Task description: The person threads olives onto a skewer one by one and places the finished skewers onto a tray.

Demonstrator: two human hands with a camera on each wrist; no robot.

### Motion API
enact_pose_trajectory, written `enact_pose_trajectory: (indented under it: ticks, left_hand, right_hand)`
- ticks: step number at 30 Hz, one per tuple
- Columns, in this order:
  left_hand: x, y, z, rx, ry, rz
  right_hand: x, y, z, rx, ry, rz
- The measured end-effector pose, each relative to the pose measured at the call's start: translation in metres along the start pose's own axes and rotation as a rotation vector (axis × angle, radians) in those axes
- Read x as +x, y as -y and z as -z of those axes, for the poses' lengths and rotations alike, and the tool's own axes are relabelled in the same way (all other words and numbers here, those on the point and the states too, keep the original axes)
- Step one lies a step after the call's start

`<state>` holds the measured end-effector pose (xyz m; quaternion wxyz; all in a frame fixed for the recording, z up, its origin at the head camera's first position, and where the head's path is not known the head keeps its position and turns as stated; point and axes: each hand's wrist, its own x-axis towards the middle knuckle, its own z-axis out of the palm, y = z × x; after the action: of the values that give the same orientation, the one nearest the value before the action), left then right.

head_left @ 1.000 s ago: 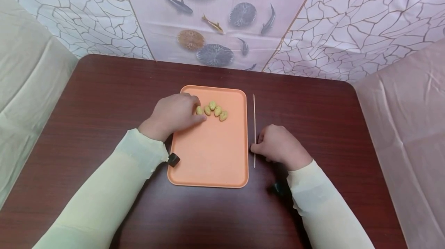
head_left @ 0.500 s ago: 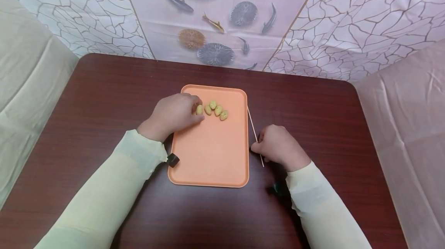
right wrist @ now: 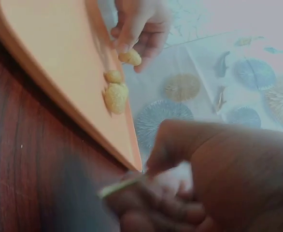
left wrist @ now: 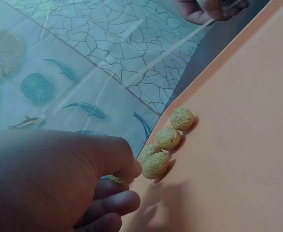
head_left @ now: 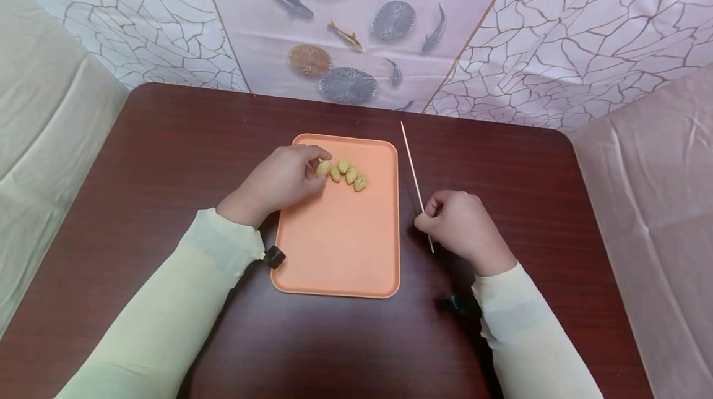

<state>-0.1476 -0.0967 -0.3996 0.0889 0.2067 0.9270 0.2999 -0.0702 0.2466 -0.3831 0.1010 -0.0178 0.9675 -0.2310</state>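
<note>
Dark red-brown wood-grain table [head_left: 328, 349] under everything. Nearest, at bottom of head view: pale sleeves [head_left: 161, 312], with black wrist devices [head_left: 274, 257] at the cuffs. Next, beyond right cuff: right hand [head_left: 461, 226], narrow, pinching thin stick [head_left: 412, 167] between thumb and curled fingers, toward its near end; short bit poking out below the hand, long part slanting away to far left. Blurred in right wrist view. Just left of stick, apart from it: shallow orange tray [head_left: 337, 238], rounded corners, long side running away from the person. Over tray's far left part: left hand [head_left: 278, 179], narrow too, holding wrinkled yellowish nut-like piece [head_left: 323, 168] with thumb and fingers; cannot tell whether touching tray. Just right of it, on tray's far half: four similar pieces [head_left: 351, 175], clustered in a bent row. Farthest: backdrop [head_left: 362, 28] printed with fish and round shapes, cracked-line pattern either side. Plain pale fabric [head_left: 657, 201] along both side edges.
</note>
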Motion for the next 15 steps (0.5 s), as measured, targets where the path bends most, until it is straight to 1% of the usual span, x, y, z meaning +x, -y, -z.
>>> enact_pose_trajectory:
  ticks: [3, 6, 9, 12, 15]
  left_hand:
    - [0.0, 0.002, -0.002, -0.052, -0.012, 0.017]
    - [0.001, 0.005, -0.004, -0.122, -0.039, 0.016]
    - [0.001, 0.007, -0.005, -0.206, -0.082, 0.007]
    - [0.001, 0.006, -0.006, -0.283, -0.132, 0.014]
    - [0.0, 0.005, -0.006, -0.4, -0.181, 0.031]
  right_hand:
    - [0.0, 0.002, 0.0, 0.092, -0.032, 0.038]
    - [0.0, 0.005, -0.001, 0.244, -0.037, 0.08]
    - [-0.001, 0.007, -0.001, 0.391, -0.022, 0.117]
    - [0.0, 0.009, -0.003, 0.462, -0.022, 0.158]
    - [0.002, 0.011, -0.007, 0.508, -0.017, 0.185]
